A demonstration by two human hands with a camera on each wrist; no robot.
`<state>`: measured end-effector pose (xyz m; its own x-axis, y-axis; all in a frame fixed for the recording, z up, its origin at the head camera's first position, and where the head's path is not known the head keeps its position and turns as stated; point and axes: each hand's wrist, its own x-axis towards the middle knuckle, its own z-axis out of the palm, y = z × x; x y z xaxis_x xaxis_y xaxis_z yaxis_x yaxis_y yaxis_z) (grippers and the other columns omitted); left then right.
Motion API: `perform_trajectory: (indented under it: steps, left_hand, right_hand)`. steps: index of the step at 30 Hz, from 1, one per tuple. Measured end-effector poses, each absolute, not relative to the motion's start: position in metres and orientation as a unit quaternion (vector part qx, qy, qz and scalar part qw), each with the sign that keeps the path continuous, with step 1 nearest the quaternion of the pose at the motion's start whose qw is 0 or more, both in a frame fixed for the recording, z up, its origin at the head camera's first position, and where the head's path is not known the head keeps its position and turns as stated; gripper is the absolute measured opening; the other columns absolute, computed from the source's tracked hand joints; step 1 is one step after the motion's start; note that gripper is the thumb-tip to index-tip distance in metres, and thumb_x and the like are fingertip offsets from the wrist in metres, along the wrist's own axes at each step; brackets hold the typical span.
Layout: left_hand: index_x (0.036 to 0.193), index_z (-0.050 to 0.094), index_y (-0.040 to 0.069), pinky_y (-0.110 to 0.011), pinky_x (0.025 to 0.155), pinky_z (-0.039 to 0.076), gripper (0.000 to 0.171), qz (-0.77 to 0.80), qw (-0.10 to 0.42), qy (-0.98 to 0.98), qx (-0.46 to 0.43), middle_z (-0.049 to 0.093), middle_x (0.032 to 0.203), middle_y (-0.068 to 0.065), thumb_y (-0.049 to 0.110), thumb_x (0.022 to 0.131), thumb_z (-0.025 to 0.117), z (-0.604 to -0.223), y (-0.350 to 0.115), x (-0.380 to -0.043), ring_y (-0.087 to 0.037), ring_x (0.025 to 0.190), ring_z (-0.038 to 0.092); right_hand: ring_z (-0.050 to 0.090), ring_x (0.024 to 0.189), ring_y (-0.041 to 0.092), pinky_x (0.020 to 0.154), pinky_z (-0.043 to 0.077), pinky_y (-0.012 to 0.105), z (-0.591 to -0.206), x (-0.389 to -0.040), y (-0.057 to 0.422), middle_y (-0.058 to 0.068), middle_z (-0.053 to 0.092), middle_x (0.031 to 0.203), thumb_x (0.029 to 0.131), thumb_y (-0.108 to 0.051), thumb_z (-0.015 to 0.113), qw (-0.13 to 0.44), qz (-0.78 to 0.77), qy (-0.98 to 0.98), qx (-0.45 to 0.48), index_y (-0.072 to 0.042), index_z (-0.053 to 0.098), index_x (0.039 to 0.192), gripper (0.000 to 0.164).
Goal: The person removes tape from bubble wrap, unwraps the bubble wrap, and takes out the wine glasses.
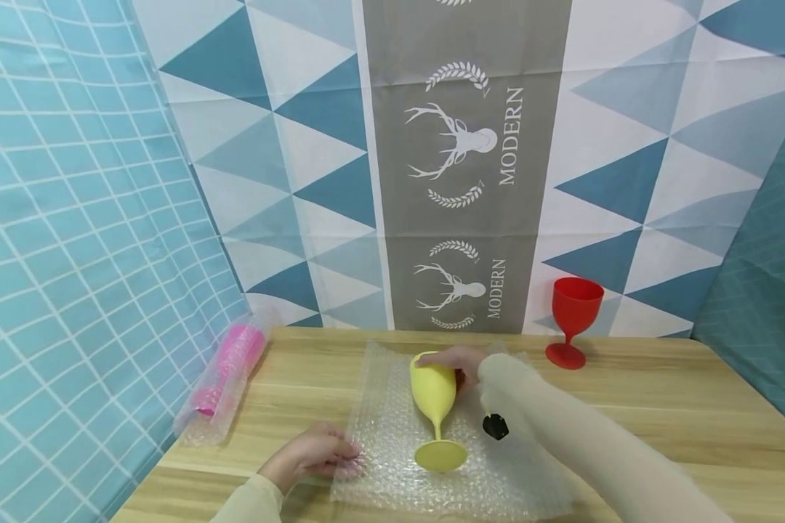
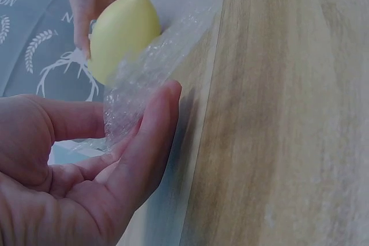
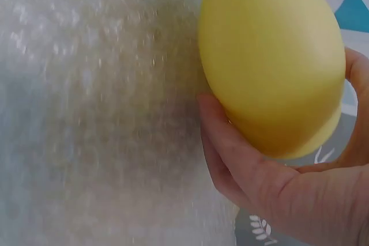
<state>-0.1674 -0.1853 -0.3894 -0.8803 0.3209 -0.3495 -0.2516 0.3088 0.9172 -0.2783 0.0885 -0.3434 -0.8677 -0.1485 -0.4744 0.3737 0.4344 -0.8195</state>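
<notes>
A yellow goblet [image 1: 434, 392] is tilted over a sheet of bubble wrap [image 1: 392, 472], its foot toward the near side. My right hand [image 1: 461, 363] grips its bowl near the rim, thumb on one side and fingers on the other, as the right wrist view [image 3: 277, 182] also shows. At the sheet's left edge, my left hand [image 1: 317, 450] pinches the bubble wrap between thumb and fingers. Close up in the left wrist view, the wrap's edge [image 2: 130, 96] runs between the digits of that hand [image 2: 109, 171], with the goblet's bowl [image 2: 124, 33] beyond.
A red goblet [image 1: 576, 312] stands upright at the back right of the wooden table [image 1: 661, 407]. On the left lies a pink object [image 1: 238, 352] rolled in bubble wrap. Beside the right sleeve is a small black hexagonal piece [image 1: 496, 426]. Patterned cloth [image 1: 314, 181] hangs behind the table.
</notes>
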Motion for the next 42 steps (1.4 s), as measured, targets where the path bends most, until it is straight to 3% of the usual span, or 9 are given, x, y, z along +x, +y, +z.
perform_trajectory:
  steps: [9, 21, 32, 37, 42]
  left_hand:
    - [0.096, 0.064, -0.01, -0.021, 0.067, 0.06, 0.013, 0.588, 0.24, 0.772, 0.031, 0.069, 0.076, -0.001, 0.0, 0.09, 0.06, -0.388, -0.184, -0.166, -0.006, 0.067, 0.066]
    - [0.096, 0.064, -0.008, -0.02, 0.068, 0.059, 0.012, 0.594, 0.253, 0.763, 0.034, 0.069, 0.077, -0.002, -0.001, 0.091, 0.056, -0.389, -0.184, -0.164, -0.007, 0.07, 0.068]
    - [0.095, 0.065, -0.007, -0.016, 0.065, 0.058, 0.011, 0.593, 0.262, 0.76, 0.045, 0.069, 0.075, 0.001, 0.0, 0.091, 0.057, -0.39, -0.185, -0.166, -0.004, 0.068, 0.067]
    - [0.094, 0.063, -0.007, -0.019, 0.068, 0.059, 0.009, 0.599, 0.263, 0.755, 0.043, 0.069, 0.076, -0.001, -0.002, 0.091, 0.057, -0.39, -0.185, -0.165, -0.006, 0.07, 0.069]
    - [0.096, 0.06, -0.01, -0.021, 0.071, 0.06, 0.01, 0.603, 0.26, 0.753, 0.04, 0.069, 0.078, -0.003, -0.002, 0.091, 0.057, -0.39, -0.184, -0.166, -0.008, 0.071, 0.069]
  right_hand:
    - [0.06, 0.086, 0.026, 0.087, 0.059, 0.047, -0.342, -0.276, 0.081, 0.013, 0.056, 0.095, 0.078, -0.036, 0.076, 0.25, -0.539, 0.801, 0.076, 0.003, 0.05, 0.112, 0.058]
    - [0.064, 0.095, 0.031, 0.092, 0.057, 0.051, -0.331, -0.267, 0.088, 0.014, 0.057, 0.097, 0.078, -0.041, 0.074, 0.237, -0.501, 0.83, 0.066, 0.005, 0.05, 0.113, 0.062]
    - [0.063, 0.087, 0.019, 0.085, 0.06, 0.035, -0.313, -0.252, 0.097, 0.008, 0.062, 0.095, 0.079, -0.038, 0.075, 0.22, -0.507, 0.833, 0.01, 0.002, 0.055, 0.11, 0.054]
    - [0.063, 0.079, 0.012, 0.078, 0.059, 0.029, -0.311, -0.241, 0.104, 0.001, 0.065, 0.086, 0.079, -0.04, 0.076, 0.183, -0.507, 0.841, -0.042, -0.005, 0.064, 0.095, 0.04]
    - [0.061, 0.075, 0.011, 0.076, 0.056, 0.028, -0.309, -0.234, 0.111, -0.002, 0.065, 0.079, 0.08, -0.038, 0.076, 0.167, -0.515, 0.838, -0.069, -0.009, 0.065, 0.09, 0.033]
